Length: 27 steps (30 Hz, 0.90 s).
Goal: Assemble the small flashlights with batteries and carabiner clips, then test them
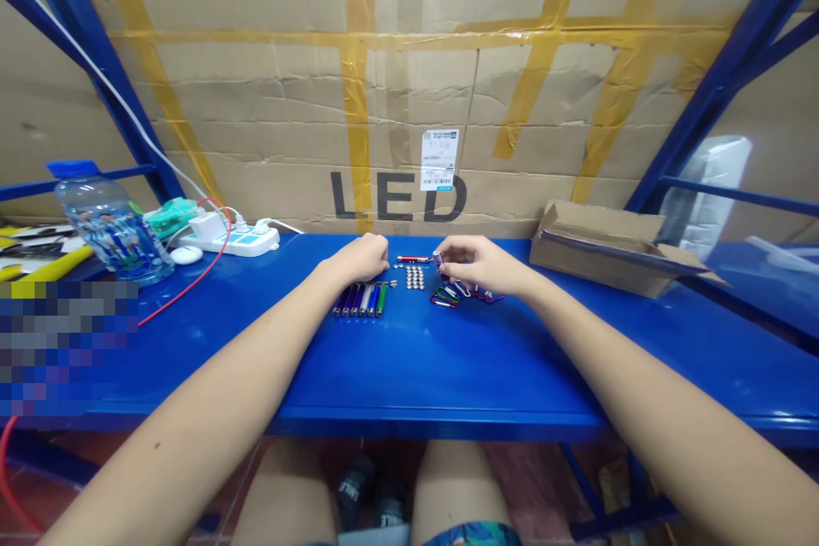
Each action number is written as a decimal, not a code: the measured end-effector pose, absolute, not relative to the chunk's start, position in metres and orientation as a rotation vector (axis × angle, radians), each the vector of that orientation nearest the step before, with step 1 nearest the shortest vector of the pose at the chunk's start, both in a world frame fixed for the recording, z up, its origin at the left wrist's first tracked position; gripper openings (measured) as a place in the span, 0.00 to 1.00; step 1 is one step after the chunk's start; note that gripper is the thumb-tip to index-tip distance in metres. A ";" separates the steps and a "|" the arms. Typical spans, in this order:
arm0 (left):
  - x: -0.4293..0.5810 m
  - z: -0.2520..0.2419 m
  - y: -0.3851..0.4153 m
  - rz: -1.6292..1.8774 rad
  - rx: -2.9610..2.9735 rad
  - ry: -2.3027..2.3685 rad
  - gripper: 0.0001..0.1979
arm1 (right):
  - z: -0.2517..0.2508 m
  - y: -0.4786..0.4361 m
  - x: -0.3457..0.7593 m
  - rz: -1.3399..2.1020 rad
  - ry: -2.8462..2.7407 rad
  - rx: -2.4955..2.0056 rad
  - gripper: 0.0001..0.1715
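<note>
My left hand (366, 256) is closed, knuckles up, at the far end of a row of small coloured metal tubes (364, 300), several of them purple, blue, silver and green. What its fingers hold, if anything, is hidden. My right hand (472, 263) pinches a short dark red cylinder (438, 261) between thumb and fingers. Between my hands lies a slim red metal tube (413, 259). Nearer to me, button cells (415, 277) stand in a neat grid, with a few loose ones beside my left hand. Coloured carabiner clips (445, 298) lie below my right hand.
An open cardboard box (589, 252) stands to the right on the blue table (448, 367). At left are a water bottle (112, 222), a white power strip (246, 241) and a red cable (192, 281). A large taped carton (281, 119) rises behind.
</note>
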<state>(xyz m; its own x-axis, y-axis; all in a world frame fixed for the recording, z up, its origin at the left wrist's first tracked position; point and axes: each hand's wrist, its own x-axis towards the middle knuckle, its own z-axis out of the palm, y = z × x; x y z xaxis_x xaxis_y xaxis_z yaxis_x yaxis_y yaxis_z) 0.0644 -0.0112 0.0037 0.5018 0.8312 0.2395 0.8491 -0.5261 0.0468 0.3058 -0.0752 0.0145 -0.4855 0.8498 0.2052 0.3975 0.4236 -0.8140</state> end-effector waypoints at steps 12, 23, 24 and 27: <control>0.111 0.009 -0.047 -1.297 -2.661 -0.710 0.07 | 0.014 -0.069 0.310 0.841 -1.962 -1.041 0.14; 0.108 0.008 -0.047 -1.207 -2.681 -0.577 0.08 | 0.013 -0.069 0.309 0.796 -1.960 -0.969 0.13; 0.107 0.009 -0.047 -1.175 -2.695 -0.570 0.09 | 0.013 -0.068 0.309 0.789 -1.958 -0.961 0.13; 0.106 0.009 -0.050 -1.111 -2.711 -0.534 0.09 | 0.012 -0.067 0.310 0.704 -1.958 -0.940 0.12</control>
